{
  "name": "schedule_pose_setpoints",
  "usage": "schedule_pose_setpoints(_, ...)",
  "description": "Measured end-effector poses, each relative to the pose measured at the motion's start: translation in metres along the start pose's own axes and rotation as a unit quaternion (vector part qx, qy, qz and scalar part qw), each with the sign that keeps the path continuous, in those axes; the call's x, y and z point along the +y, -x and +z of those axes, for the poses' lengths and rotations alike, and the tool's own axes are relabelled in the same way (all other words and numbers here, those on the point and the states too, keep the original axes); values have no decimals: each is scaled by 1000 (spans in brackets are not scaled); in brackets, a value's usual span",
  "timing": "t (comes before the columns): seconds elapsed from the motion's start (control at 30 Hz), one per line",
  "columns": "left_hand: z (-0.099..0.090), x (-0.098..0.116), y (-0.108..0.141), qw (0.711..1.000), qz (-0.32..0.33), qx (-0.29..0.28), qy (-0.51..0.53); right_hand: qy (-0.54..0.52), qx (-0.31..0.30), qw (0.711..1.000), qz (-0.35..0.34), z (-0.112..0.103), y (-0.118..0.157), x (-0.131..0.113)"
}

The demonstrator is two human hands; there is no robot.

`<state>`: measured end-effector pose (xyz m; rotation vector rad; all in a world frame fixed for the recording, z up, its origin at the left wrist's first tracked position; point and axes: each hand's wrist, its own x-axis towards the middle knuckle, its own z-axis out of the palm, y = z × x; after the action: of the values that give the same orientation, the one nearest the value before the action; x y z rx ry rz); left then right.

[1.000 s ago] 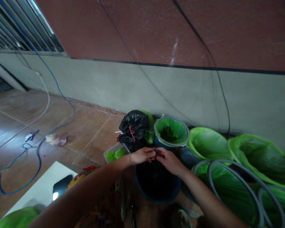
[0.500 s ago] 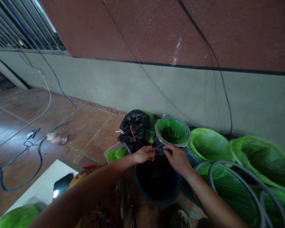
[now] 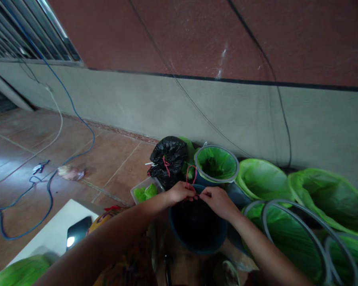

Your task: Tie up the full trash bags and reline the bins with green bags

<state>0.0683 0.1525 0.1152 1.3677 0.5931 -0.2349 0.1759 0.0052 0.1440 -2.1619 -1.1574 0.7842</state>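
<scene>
My left hand [image 3: 182, 193] pinches a thin red string [image 3: 191, 166], whose loop stands up above the fingers. Close beside it, my right hand [image 3: 217, 201] has thumb and fingertips pressed together on the string, the two hands almost touching. Both are over the far rim of a dark blue bucket [image 3: 176, 240] with a dark inside. Behind my left hand sits a tied black plastic bag [image 3: 170, 153] with a pink-red string around it. A clear tub [image 3: 133, 194] holding bright green pieces is left of the bucket.
Grey-rimmed bin [image 3: 198, 172] with a green liner stands behind the hands. Open green bags [image 3: 264, 178] and grey hoops [image 3: 313, 228] fill the right side. A phone [image 3: 79, 231] lies on a white surface [image 3: 47, 234] at lower left; a blue cable [image 3: 74, 105] crosses the floor.
My right hand has moved left towards my left hand, closing the gap between them. The string, stretched between the hands before, now forms a narrow upright loop.
</scene>
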Motion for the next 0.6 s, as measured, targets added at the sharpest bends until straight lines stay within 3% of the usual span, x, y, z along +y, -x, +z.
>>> schedule_pose_setpoints(0.1, -2, -2, -3, 999, -25, 28, 1, -75, -57, 995, 28, 4, 5, -5)
schedule_pose_setpoints(0.17, -4, -1, -4, 998, -21, 27, -56, -90, -72, 993, 29, 5, 6, -8)
schedule_pose_setpoints(0.23, -6, 2, -3, 989, 11, -1, -149, -69, -11, 997, 10, 4, 4, -8)
schedule_pose_setpoints(0.3, -5, 7, 0, 965, 66, -33, -251, -65, 68, 996, -2, 5, 0, -5)
schedule_pose_setpoints(0.33, -4, 10, 2, 949, 93, -42, -297, -86, 77, 993, 1, 7, -2, -4)
schedule_pose_setpoints(0.47, 2, 20, 11, 892, 150, -19, -426, -257, -50, 961, 85, 24, -5, 3)
schedule_pose_setpoints(0.6, 8, 22, 19, 849, 162, 21, -503, -306, -84, 940, 128, 38, -3, 9)
